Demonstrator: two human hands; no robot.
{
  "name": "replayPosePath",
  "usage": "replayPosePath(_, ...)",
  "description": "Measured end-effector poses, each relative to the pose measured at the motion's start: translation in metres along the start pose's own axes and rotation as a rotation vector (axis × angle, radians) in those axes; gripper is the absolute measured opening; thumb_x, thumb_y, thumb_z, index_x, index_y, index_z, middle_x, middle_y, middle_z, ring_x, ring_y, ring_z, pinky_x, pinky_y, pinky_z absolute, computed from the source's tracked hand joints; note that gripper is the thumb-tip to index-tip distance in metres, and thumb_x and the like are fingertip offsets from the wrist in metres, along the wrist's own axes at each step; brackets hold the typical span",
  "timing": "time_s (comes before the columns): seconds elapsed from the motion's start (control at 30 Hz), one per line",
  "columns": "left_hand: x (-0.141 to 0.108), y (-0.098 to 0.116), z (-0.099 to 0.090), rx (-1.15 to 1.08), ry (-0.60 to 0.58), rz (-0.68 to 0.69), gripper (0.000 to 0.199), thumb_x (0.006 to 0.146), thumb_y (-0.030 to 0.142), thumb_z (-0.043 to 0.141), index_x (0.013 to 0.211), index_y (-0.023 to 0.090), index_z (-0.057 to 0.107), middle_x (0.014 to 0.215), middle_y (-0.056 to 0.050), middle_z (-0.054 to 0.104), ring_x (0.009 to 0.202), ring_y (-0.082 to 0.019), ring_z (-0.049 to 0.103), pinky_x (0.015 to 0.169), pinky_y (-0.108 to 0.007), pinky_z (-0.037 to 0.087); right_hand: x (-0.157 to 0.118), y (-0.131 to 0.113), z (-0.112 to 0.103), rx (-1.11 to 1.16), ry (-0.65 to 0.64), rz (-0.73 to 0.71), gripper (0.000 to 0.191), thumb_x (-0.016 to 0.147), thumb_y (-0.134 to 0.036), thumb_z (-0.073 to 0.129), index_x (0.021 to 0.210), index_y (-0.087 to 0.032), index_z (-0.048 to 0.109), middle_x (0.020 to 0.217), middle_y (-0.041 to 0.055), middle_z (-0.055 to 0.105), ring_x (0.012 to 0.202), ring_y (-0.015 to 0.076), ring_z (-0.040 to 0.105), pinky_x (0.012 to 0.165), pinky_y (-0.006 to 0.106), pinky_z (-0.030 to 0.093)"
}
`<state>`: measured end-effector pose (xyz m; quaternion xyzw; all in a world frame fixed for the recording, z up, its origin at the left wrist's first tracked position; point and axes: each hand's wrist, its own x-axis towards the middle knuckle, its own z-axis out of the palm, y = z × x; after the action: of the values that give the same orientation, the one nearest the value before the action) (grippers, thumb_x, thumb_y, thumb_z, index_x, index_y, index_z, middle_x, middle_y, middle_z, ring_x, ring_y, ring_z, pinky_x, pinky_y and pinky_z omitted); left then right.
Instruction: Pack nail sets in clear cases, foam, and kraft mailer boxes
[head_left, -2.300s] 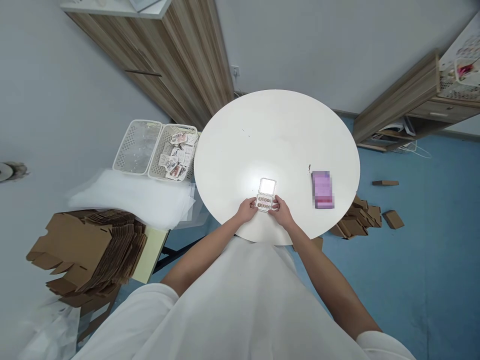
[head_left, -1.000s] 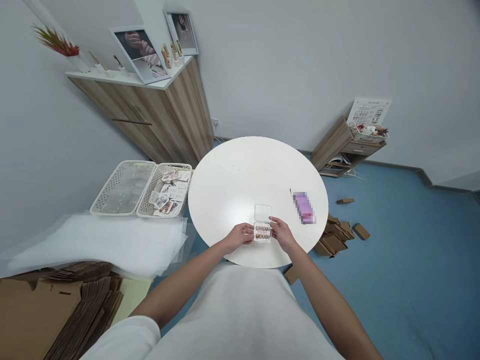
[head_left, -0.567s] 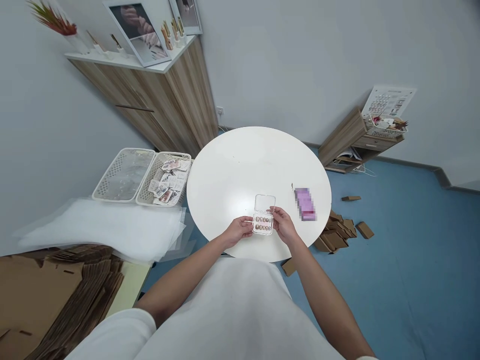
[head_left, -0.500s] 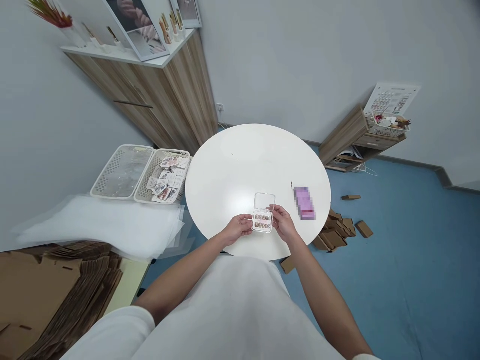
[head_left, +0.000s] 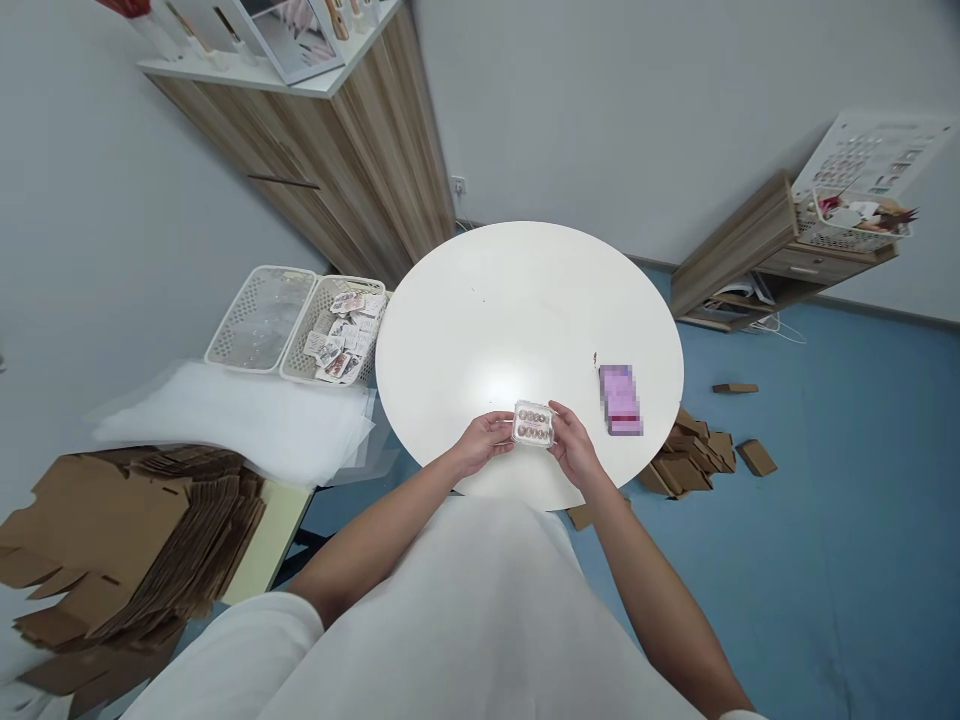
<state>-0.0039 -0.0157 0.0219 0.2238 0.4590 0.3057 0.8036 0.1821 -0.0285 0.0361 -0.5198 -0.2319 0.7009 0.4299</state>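
Note:
Between my two hands is a small clear plastic case [head_left: 533, 425] with two rows of press-on nails inside. Its lid lies down over the nails; whether it is latched I cannot tell. My left hand [head_left: 486, 443] grips the left edge, and my right hand [head_left: 574, 446] grips the right edge. Both are over the near part of the round white table [head_left: 525, 300]. To the right of my right hand lies a purple phone-like object [head_left: 621, 400], blurred by pixelation.
Left of the table stand two white baskets [head_left: 259, 320], one with printed cards [head_left: 349, 335]. Nearer are translucent plastic sheets [head_left: 240, 410] and stacked flat cardboard [head_left: 127, 520]. Small brown boxes [head_left: 686, 455] lie on the blue floor at right. A wooden cabinet [head_left: 337, 170] stands behind.
The case's clear lid, raised before, has swung down over the nails. Both hands keep hold of the sides. The whole view has shifted slightly.

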Motion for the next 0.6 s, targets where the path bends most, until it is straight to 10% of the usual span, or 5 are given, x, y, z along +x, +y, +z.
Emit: replayPosePath(0.6,-0.004,-0.030,0.001,0.346,0.255,0.214,0.047,0.065,0.031,0.070,0.107,0.017,0.054,0.086,-0.004,0.058,0.073,-0.012,0.058,0.074,-0.028,0.044,0.005,0.025,-0.010,-0.141,0.055,0.055,0.040,0.061,-0.035,0.067,0.097,-0.021,0.055,0.081,0.0016,0.062,0.080,0.0162,0.058,0.073,0.032,0.047)
